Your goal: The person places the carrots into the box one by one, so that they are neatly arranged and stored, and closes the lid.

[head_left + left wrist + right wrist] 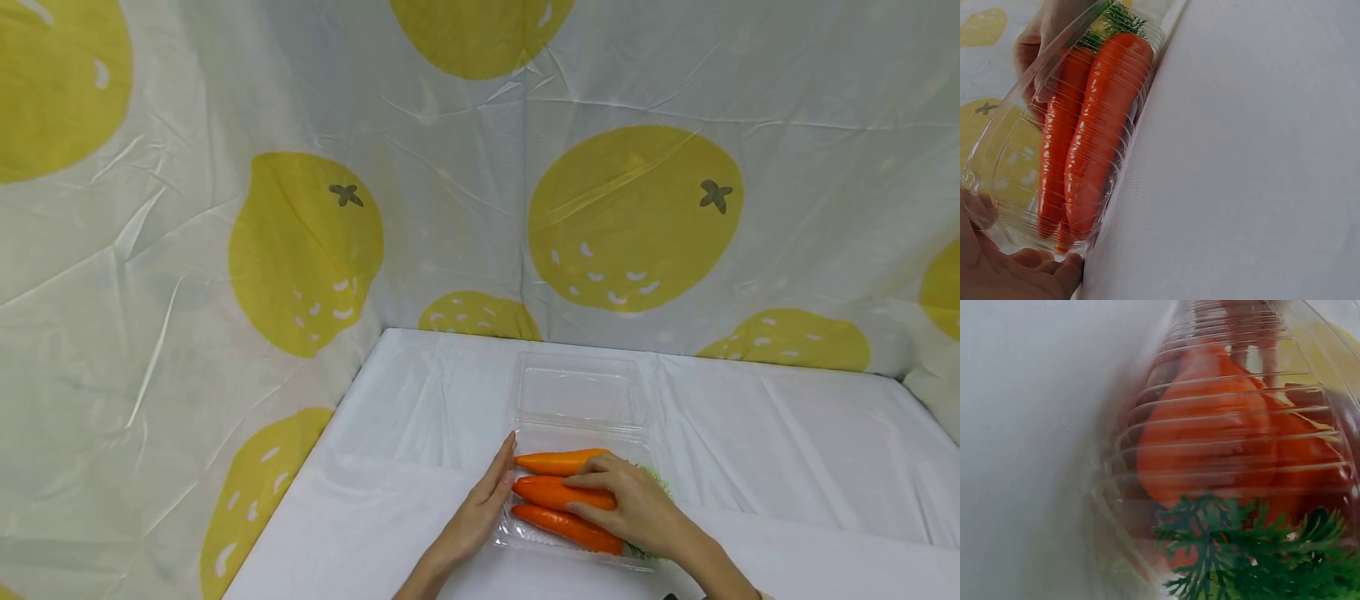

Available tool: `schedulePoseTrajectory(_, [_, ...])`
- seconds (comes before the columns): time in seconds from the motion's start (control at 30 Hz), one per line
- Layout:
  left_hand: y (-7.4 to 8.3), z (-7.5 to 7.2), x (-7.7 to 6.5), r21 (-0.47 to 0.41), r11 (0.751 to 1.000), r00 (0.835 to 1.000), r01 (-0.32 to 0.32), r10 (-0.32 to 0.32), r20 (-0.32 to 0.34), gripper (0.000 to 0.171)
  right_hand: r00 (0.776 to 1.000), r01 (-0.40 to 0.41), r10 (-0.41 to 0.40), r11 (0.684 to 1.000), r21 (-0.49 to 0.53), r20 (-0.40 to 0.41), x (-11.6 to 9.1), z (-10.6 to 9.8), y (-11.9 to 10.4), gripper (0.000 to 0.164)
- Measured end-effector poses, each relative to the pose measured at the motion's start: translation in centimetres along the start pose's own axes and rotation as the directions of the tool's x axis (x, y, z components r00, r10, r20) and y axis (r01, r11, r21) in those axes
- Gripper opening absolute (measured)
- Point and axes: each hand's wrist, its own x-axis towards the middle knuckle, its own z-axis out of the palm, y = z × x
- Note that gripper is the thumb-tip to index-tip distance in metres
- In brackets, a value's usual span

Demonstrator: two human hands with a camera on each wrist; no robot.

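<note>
A clear plastic clamshell box lies on the table with its lid folded back. Three carrots lie side by side across it: an orange one at the back, a redder one in the middle and another in front. My right hand grips the middle carrot near its thick end, thumb in front and fingers behind. Along the box's left end, by the carrot tips, my left hand rests with straight fingers. Green carrot leaves bunch at the right end, partly hidden under my right hand in the head view.
White cloth covers the table under the box, with folds to the right. A curtain printed with yellow lemons hangs behind the table and along its left side.
</note>
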Motion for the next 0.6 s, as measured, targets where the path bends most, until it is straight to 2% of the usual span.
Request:
schedulePoseTrajectory(0.2, [-0.1,0.0,0.0,0.005,1.000,1.000,0.003,-0.003,-0.005,0.057,1.000,0.002,-0.003,1.000,-0.013,-0.015,0.0,-0.5,-0.2,0.027])
schedulePoseTrajectory(0.33, [-0.2,0.0,0.0,-0.021,1.000,1.000,-0.012,0.012,0.009,0.058,1.000,0.004,-0.005,1.000,-0.021,-0.019,0.0,-1.1,-0.2,0.025])
schedulePoseTrajectory(0.6, [-0.3,0.0,0.0,-0.037,0.999,1.000,-0.026,0.027,0.013,0.058,0.995,0.026,-0.030,0.999,-0.039,-0.096,-0.1,-2.1,0.2,0.022])
